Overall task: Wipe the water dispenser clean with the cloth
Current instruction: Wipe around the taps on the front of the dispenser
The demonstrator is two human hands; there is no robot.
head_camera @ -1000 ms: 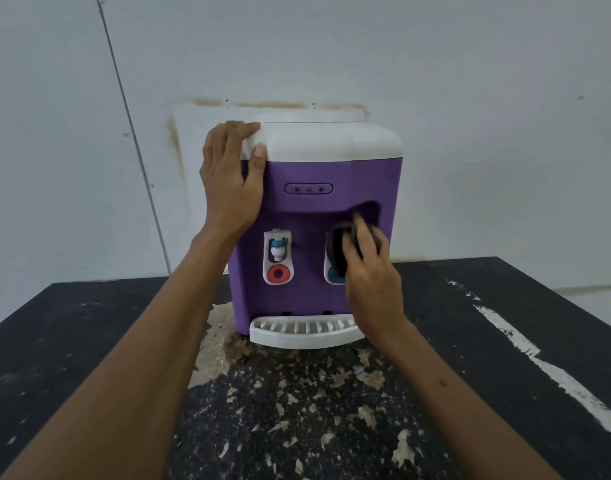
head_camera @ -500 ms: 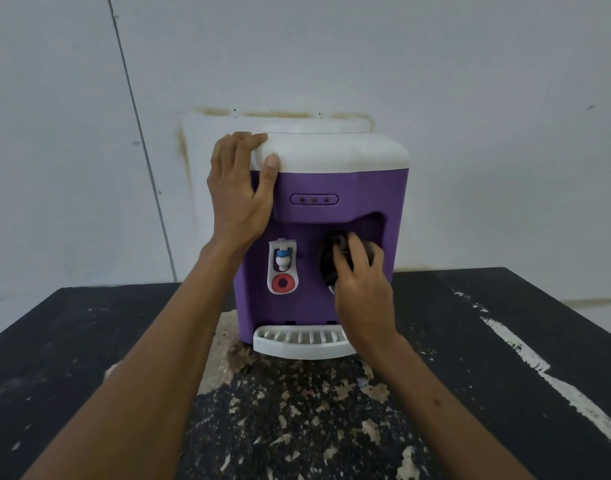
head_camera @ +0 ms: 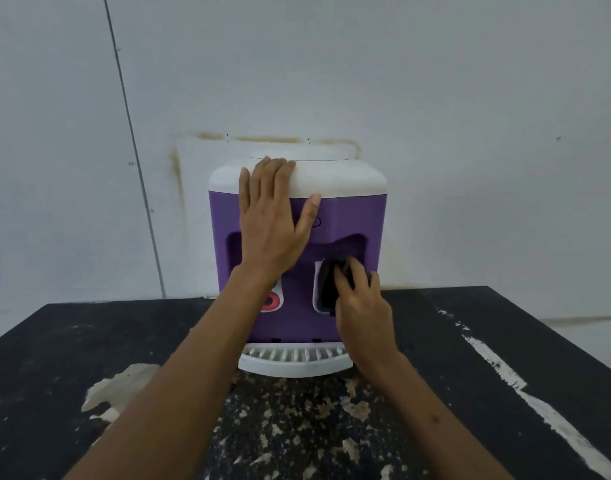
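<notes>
Now, water dispenser (head_camera: 352,216): is stood upright on the black table (head_camera: 89,341).
Left hand (head_camera: 271,216): is laid flat on the dispenser's upper front, fingers straight, nothing gripped.
Right hand (head_camera: 364,306): fingers are curled round the dark cloth (head_camera: 328,285).
Dark cloth: is pressed against the dispenser's right tap panel, above the white drip tray (head_camera: 293,363).

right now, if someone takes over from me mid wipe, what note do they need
Left hand: flat, fingers straight, steadying the water dispenser near its top.
Right hand: holds the dark cloth against the right tap recess.
It stands on the black table.
Done: right tap area under way; which other faces are clean cannot be told.
Left: likely the left tap, drip tray, sides.
</notes>
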